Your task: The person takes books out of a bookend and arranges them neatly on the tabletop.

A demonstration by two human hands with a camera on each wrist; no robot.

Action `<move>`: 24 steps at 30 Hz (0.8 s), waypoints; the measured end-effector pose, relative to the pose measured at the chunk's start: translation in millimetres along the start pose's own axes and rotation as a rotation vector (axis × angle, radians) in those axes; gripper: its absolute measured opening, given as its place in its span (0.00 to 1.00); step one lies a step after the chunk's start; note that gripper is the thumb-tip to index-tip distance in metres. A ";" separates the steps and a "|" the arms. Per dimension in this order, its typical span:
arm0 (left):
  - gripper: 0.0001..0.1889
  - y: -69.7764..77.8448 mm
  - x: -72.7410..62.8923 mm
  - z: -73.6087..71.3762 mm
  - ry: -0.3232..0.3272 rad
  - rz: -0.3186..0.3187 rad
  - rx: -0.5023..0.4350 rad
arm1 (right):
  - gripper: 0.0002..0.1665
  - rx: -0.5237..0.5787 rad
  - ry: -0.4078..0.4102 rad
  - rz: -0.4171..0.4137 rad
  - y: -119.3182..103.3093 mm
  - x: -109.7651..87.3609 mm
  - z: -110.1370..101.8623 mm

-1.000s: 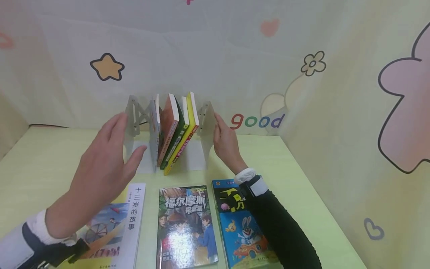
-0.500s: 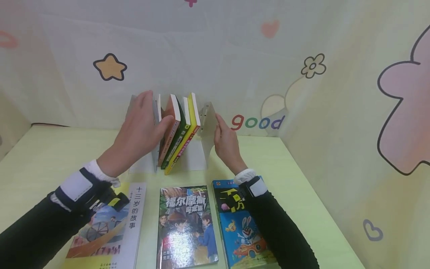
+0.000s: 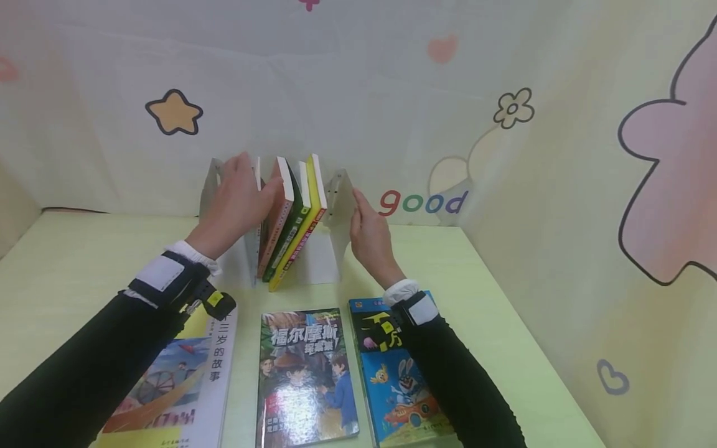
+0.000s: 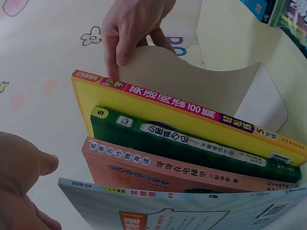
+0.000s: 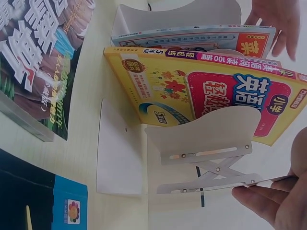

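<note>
An expandable grey-white metal bookend [image 3: 338, 214] stands at the back of the table. Between its panels several books lean to the right: a light blue book [image 4: 192, 211], a pink book [image 4: 192, 167], a green book [image 4: 144, 127] and a yellow book [image 5: 156, 86]. My left hand [image 3: 238, 202] is at the tops of the left books, thumb and fingers spread; the left wrist view shows it just beside the light blue book's top corner, with nothing in its grasp. With thumb and fingers my right hand [image 3: 372, 242] pinches the outer edge of the bookend's right panel.
Three books lie flat in front: a yellow-and-white book [image 3: 173, 398] partly under the left forearm, a dark comic-style book [image 3: 308, 379] in the middle and a blue book [image 3: 392, 386] partly under the right forearm. A printed curtain [image 3: 364, 81] hangs close behind the bookend.
My left hand has moved right and in from beside the left panel to the tops of the left books. My right hand stays on the right panel, and the books still lean.
</note>
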State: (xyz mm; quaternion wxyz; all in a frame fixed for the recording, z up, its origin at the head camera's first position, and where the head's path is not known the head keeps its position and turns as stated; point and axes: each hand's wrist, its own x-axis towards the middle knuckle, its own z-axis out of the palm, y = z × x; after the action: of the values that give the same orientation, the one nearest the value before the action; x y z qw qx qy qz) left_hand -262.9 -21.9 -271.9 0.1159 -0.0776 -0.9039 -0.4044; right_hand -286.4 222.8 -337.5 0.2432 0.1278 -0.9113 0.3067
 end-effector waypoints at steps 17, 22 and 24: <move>0.35 -12.0 23.8 1.5 -0.174 -0.305 -0.146 | 0.26 -0.003 0.015 -0.009 -0.5 0.8 2.3; 0.26 -14.4 26.9 -0.6 -0.239 -0.338 -0.186 | 0.26 -0.013 0.021 -0.007 0.3 0.8 1.7; 0.26 -15.1 27.8 -0.9 -0.258 -0.339 -0.192 | 0.26 -0.016 0.019 -0.005 1.0 0.3 1.4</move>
State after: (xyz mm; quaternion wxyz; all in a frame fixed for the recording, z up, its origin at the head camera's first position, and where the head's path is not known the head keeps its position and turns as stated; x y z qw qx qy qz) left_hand -293.0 -31.3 -274.5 -0.0782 0.0139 -0.8687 -0.4890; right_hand -287.5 222.7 -338.8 0.2537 0.1253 -0.9110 0.2999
